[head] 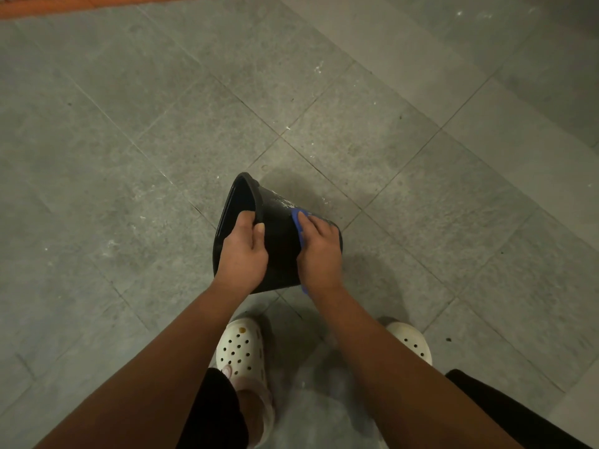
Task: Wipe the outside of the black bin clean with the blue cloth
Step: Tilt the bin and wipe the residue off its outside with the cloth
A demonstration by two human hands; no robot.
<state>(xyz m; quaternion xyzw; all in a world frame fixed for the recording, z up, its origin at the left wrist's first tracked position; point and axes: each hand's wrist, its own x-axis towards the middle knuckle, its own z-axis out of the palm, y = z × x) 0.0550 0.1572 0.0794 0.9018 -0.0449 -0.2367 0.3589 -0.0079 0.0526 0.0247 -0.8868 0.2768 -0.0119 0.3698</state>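
A grey stone-tile floor [162,124] fills the view, and the black plastic bin [280,251] sits near its middle, tipped well over so that its open mouth faces left and its base points right. Whether the bin's lower edge rests on the tiles or is held just clear cannot be told. Below the bin, near the person, stand two white perforated clogs, one [241,348] under the bin's mouth side and the other [411,343] out past its base side. The left hand [241,254] clamps the bin's rim, fingers hooked inside and thumb outside, steadying the tilt. The right hand [321,251] lies spread on the bin's outer wall toward the base, pressing the small blue cloth [296,222] flat under palm and fingers; a strip of cloth shows at the fingertips and another by the wrist. Just above the cloth, toward the rim, pale whitish smears [285,200] mark the wall. I judge the wiping to be under way but unfinished: the upper wall looks dirty, and the underside and far side are hidden, so they probably need turning into reach.
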